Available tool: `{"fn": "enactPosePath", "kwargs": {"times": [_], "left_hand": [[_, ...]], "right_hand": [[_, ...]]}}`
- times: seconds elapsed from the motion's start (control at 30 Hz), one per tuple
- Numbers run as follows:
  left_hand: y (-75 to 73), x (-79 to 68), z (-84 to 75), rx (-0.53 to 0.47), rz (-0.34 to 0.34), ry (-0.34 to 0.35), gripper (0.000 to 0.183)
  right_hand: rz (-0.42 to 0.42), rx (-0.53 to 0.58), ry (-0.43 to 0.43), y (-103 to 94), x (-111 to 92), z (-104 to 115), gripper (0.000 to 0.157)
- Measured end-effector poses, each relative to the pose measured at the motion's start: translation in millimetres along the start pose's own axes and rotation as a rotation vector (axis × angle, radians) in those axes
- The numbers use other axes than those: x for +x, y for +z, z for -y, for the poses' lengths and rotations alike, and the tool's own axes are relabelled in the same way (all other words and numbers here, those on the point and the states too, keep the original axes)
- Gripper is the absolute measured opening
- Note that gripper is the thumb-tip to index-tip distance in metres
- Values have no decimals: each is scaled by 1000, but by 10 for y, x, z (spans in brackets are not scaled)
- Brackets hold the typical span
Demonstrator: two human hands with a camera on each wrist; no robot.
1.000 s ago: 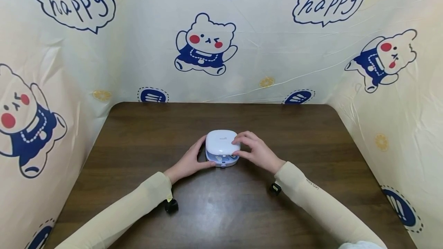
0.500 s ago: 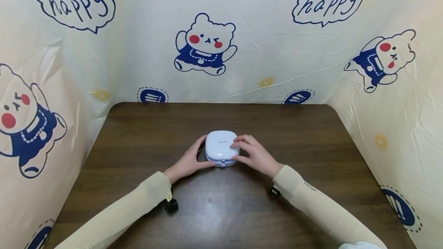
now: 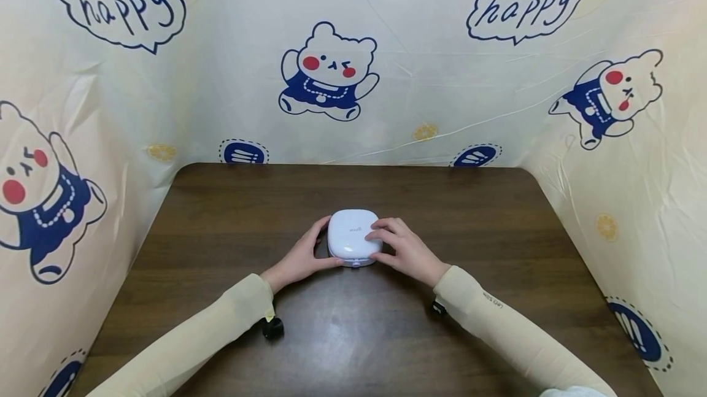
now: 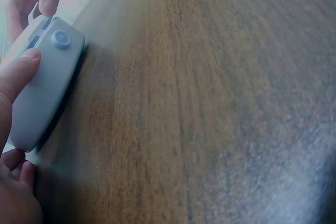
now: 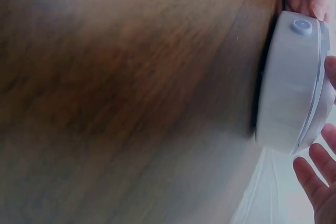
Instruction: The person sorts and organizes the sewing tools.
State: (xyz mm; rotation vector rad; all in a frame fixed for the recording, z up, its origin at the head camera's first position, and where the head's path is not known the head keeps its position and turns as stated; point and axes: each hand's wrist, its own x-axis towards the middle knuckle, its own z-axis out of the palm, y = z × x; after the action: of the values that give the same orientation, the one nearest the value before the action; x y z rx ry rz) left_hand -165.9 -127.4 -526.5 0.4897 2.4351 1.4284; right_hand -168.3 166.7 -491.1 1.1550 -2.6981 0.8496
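A small white rounded-square case [image 3: 349,234] with a hinged lid stands on the table, its lid down almost flush on the base. A round pale button [image 4: 61,39] sits on its front wall. My left hand [image 3: 301,256] grips the base from the left, thumb along the front and fingers round the side. On the right, my right hand [image 3: 409,250] holds the lid, with fingertips on its top and the thumb at its front edge. The right wrist view shows the lid seam [image 5: 313,100] as a thin line; the inside of the case is hidden.
The case stands on a dark brown wooden table [image 3: 353,335], mid-table. A pale curtain [image 3: 420,78] with printed bears hangs behind and along both sides. A small black wrist device [image 3: 273,328] hangs under the left sleeve.
The lid has come down from partly raised, covering the inside that showed a second ago. My right hand moved slightly downward with it; the left hand stayed in place.
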Motion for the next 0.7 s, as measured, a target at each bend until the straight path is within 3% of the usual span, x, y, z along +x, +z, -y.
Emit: {"fn": "enactPosePath", "kwargs": {"times": [0.2, 0.53, 0.7], "left_hand": [[0, -2, 10, -7, 4, 2, 107], [-11, -8, -1, -6, 5, 7, 107], [-10, -3, 1, -8, 6, 1, 108]], "right_hand": [[31, 0, 20, 1, 43, -21, 46], [174, 84, 98, 18, 223, -111, 93], [220, 121, 137, 28, 268, -141, 101]]}}
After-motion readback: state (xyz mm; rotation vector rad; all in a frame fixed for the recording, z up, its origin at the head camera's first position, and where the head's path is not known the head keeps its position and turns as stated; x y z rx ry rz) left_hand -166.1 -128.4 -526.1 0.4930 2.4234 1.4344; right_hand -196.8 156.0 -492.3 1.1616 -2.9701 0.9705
